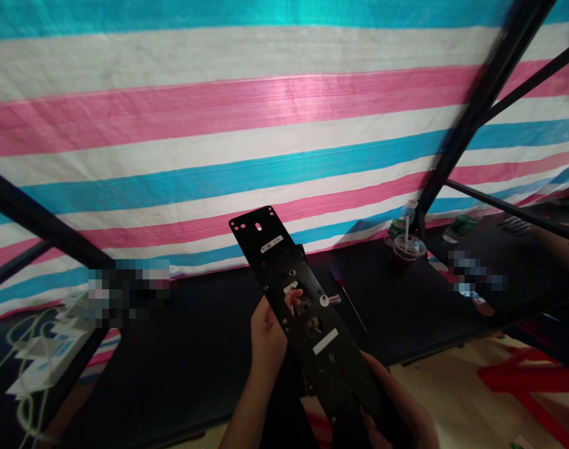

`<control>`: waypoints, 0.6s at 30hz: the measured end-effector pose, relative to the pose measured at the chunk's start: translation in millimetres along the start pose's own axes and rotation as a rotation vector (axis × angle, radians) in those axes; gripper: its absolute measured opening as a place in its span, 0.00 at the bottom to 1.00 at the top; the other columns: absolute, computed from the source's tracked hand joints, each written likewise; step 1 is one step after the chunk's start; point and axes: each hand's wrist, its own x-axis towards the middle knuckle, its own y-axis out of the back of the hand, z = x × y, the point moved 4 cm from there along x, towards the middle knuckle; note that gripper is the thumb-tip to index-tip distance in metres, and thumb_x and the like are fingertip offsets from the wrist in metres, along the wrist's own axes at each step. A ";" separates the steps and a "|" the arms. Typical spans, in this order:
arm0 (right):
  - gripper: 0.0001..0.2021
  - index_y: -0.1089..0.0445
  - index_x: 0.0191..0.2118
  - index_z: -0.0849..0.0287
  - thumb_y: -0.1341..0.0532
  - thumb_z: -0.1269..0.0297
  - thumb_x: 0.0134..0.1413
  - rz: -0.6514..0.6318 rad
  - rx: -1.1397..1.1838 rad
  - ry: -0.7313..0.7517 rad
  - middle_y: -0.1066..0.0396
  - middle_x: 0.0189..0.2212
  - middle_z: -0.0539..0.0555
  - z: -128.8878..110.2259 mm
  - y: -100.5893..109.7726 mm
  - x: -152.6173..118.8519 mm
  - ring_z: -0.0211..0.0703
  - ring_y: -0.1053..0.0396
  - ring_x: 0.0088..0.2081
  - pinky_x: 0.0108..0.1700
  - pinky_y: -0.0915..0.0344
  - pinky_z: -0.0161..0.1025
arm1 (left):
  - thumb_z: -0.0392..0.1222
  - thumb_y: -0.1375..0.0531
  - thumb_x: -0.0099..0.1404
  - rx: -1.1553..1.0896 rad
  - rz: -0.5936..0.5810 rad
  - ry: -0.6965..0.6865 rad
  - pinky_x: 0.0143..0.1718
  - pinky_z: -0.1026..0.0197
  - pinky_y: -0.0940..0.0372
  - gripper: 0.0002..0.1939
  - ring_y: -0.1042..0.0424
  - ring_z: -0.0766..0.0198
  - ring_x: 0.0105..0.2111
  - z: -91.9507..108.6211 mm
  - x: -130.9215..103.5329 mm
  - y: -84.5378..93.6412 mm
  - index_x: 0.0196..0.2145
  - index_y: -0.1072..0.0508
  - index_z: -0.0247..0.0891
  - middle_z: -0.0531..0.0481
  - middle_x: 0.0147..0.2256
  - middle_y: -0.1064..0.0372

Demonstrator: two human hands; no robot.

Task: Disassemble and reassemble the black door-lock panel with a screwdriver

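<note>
A long black perforated plate is held up at a slant above the table, with a white label reading roughly "CE 16" near its far end and a blank white strip lower down. My right hand grips its near end along the right edge. At the plate's left edge is my left hand, partly hidden by it, with bent fingers showing at a cutout in the middle. Whether those fingers also pinch a small part there is unclear. A round white piece sits on the plate's right side.
On the black table lies a pen. A lidded drink cup with a straw and a plastic bottle stand at the right. White boxes and cables are at left. Black frame posts flank a striped sheet. Another person's arm shows far right.
</note>
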 end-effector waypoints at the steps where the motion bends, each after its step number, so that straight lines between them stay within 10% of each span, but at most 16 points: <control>1: 0.28 0.36 0.66 0.54 0.39 0.58 0.61 -0.010 0.008 0.012 0.25 0.54 0.61 1.3 -1.0 1.1 0.59 0.25 0.53 0.49 0.24 0.44 | 0.52 0.34 0.61 0.003 -0.008 -0.009 0.31 0.62 0.30 0.15 0.24 0.60 0.29 -0.6 1.1 1.6 0.33 0.22 0.35 0.45 0.32 0.21; 13: 0.30 0.39 0.67 0.54 0.38 0.60 0.60 -0.074 -0.046 0.081 0.28 0.57 0.59 21.3 -15.1 10.1 0.55 0.25 0.54 0.53 0.26 0.43 | 0.51 0.37 0.65 -0.117 -0.193 0.048 0.42 0.56 0.28 0.19 0.22 0.54 0.40 -27.9 -9.4 5.0 0.48 0.23 0.38 0.42 0.42 0.21; 18: 0.28 0.38 0.66 0.56 0.40 0.63 0.61 0.018 -0.037 0.051 0.27 0.57 0.59 33.1 -27.7 12.1 0.53 0.26 0.55 0.55 0.28 0.42 | 0.46 0.45 0.71 -0.077 -0.022 -0.041 0.37 0.58 0.29 0.23 0.26 0.62 0.33 -33.4 -20.2 18.4 0.62 0.37 0.43 0.47 0.38 0.25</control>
